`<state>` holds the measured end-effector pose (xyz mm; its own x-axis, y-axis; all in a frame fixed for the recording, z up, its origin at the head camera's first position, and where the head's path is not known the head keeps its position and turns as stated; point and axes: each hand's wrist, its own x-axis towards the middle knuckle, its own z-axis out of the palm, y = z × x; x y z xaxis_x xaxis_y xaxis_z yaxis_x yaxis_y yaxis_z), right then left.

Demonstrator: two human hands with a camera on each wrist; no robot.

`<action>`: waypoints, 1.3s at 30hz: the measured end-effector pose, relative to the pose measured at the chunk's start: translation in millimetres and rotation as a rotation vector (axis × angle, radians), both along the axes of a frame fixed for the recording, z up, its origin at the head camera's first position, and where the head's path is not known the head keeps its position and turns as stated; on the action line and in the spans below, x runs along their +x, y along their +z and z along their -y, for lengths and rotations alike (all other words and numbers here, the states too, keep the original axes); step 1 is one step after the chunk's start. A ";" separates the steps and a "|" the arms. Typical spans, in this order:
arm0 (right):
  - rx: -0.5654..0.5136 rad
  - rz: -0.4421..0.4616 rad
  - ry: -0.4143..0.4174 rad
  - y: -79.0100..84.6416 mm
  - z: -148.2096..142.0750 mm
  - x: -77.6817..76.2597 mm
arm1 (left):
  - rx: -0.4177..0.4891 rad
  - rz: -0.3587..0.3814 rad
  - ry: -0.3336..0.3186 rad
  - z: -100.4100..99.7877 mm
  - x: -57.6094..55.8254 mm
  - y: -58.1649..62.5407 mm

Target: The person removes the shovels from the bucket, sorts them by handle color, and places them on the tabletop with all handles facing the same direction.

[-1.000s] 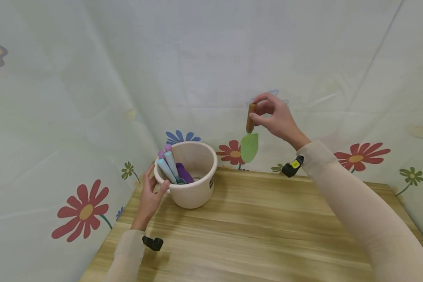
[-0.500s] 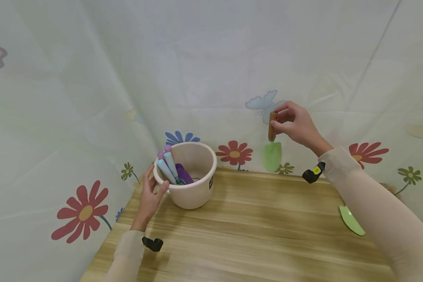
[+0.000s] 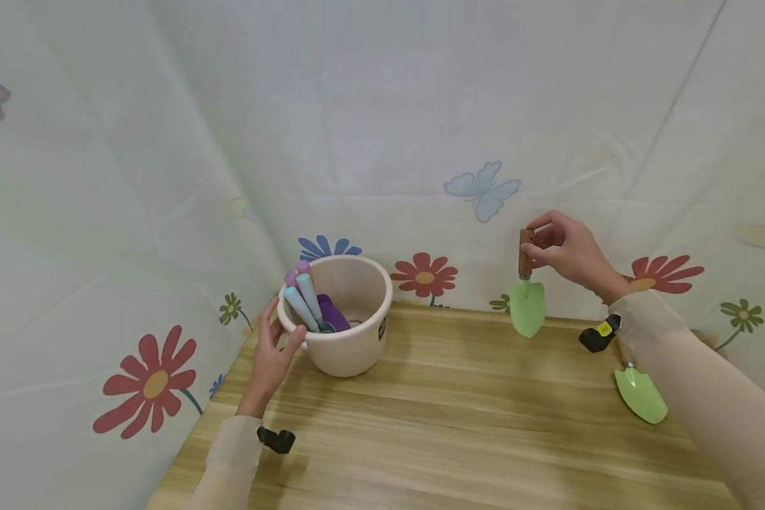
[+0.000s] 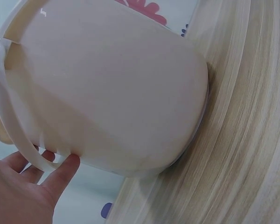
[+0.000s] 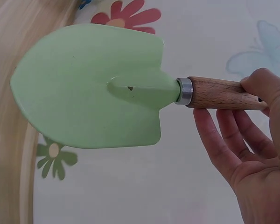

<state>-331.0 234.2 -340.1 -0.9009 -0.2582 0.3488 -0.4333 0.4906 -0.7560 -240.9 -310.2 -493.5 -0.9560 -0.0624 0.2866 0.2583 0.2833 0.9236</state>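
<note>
My left hand [image 3: 273, 358] grips the near left side of a white bucket [image 3: 347, 356], which stands upright on the wooden table. In the left wrist view, its thumb and fingers lie at the rim, around the bucket's handle [image 4: 11, 116]. Light blue handles [image 3: 302, 304] and pink-purple handles [image 3: 303, 268] lean inside the bucket, beside a dark purple thing [image 3: 333, 315]. To the right, my right hand [image 3: 572, 251] pinches the wooden handle of a hand trowel [image 3: 528, 309]. Its green blade hangs point down above the table's back edge.
Another green hand trowel [image 3: 640, 397] lies on the right of the wooden table [image 3: 421, 432], its handle partly hidden behind my right forearm. A flower-printed sheet [image 3: 382, 142] rises behind the table and along both sides.
My right hand has carried the trowel rightward and down, away from the bucket. The trowel lying on the table has come into sight. My left hand and the bucket stay put.
</note>
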 end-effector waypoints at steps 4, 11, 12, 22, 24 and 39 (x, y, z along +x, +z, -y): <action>0.045 0.020 -0.034 -10.6 -12.9 3.6 | 0.001 0.011 -0.002 -2.1 3.9 8.2; 0.088 0.029 -0.044 -30.5 -35.8 6.4 | -0.005 0.024 -0.007 -7.8 12.2 21.5; 0.095 0.034 -0.048 -32.9 -38.6 6.8 | -0.001 0.025 -0.004 -6.0 9.4 17.6; 0.090 0.106 -0.032 -56.2 -63.1 16.0 | -0.008 -0.006 0.015 -0.5 0.1 -0.3; 0.083 0.131 -0.028 -60.9 -67.5 18.1 | -0.009 -0.009 0.016 -0.9 0.4 0.0; 0.141 0.170 -0.126 -95.9 -98.9 30.8 | -0.013 -0.011 0.020 -0.5 0.6 -1.1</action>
